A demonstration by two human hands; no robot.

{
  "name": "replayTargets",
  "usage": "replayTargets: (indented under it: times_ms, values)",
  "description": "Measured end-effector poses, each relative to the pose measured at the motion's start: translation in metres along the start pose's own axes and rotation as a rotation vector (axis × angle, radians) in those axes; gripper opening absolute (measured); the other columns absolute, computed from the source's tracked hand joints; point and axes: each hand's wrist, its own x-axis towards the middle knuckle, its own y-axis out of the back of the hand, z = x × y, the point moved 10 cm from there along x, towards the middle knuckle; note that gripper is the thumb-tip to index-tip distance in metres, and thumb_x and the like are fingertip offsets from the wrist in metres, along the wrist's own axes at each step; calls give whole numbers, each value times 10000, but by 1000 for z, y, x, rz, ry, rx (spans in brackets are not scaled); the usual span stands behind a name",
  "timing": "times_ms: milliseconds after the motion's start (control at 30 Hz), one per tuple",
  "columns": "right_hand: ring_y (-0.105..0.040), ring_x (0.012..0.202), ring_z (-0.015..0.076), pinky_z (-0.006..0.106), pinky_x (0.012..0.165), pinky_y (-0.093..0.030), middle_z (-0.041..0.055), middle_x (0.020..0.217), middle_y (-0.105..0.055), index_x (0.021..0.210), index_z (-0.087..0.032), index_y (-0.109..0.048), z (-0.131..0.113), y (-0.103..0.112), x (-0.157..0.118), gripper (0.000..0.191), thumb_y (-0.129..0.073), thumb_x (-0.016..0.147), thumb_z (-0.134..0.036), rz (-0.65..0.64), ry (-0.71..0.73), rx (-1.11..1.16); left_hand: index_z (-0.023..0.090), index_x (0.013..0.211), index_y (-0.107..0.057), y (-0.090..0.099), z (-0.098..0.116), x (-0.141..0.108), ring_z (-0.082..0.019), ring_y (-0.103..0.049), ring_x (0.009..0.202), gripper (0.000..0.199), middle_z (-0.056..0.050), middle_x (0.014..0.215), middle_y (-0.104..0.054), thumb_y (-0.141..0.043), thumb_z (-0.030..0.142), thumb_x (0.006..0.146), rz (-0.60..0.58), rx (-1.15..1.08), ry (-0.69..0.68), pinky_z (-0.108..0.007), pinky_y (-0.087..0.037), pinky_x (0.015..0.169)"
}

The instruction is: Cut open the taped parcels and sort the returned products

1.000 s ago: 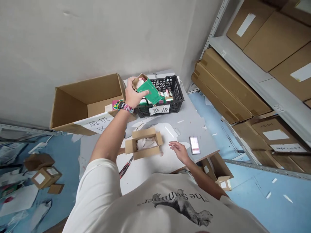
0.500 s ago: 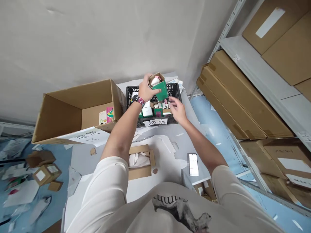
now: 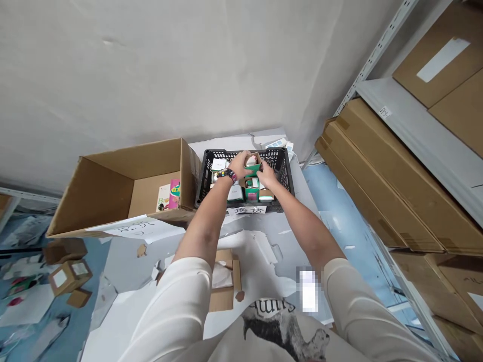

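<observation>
A small green box (image 3: 252, 169) with an open top sits down inside the black plastic basket (image 3: 289, 181). White and reddish contents show at its mouth. My left hand (image 3: 240, 164) grips the box from its left side, a patterned band round the wrist. On the box's right side, my right hand (image 3: 267, 176) presses its fingers against the wall. Several other small green and white boxes (image 3: 235, 193) stand around it in the basket. A paper sign (image 3: 247, 210) with handwriting hangs on the basket's front.
Left of the basket stands a large open carton (image 3: 100, 186) with two small packs inside and a paper sign (image 3: 139, 229). An opened small carton (image 3: 222, 299) and a phone (image 3: 309, 291) lie nearer me. Shelving with long cartons (image 3: 381, 176) rises at right.
My left hand has lowered the green box from above the basket into it. My right hand has come from beside the box to its right side. The view has shifted slightly.
</observation>
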Motion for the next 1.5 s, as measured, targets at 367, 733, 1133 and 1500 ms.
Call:
replayTargets:
  times_ms: [367, 733, 1133, 1500]
  values:
    - [-499, 1695, 409, 740, 1431, -291, 134, 1650, -732, 1698, -244, -645, 15, -17, -32, 717, -648, 986, -159, -26, -57, -25, 116, 1694, -592, -17, -5, -33, -464, -649, 1550, 964, -245, 1640, -704, -885, 469, 846, -145, 128, 5, -601, -446, 1362]
    - [-812, 1340, 306, 497, 1255, -613, 72, 1363, -883, 1438, -271, -824, -25, 2, -158, 448, -664, 1020, -298, 149, 173, 428, 211, 1442, -822, 99, 22, -259, -265, -848, 1170, 433, -105, 1403, -861, -677, 390, 1075, 236, -255, 93, -421, -677, 1105]
    - [-847, 1227, 328, 548, 1178, -652, 134, 1253, -893, 1250, -237, -855, -61, -93, -339, 390, -720, 949, -445, 30, 0, 535, 198, 1293, -844, 133, -97, -649, -257, -860, 1040, 412, -116, 1229, -898, -652, 414, 1000, 547, -362, 772, -412, -695, 997]
    - [-695, 1406, 349, 554, 1230, -583, 177, 1575, -722, 1442, -236, -726, -3, -121, -437, 618, -682, 854, -423, 276, -398, 212, 222, 1352, -816, 46, -99, -727, -256, -853, 1090, 390, -115, 1314, -879, -685, 296, 992, 317, -545, 896, -409, -684, 1052]
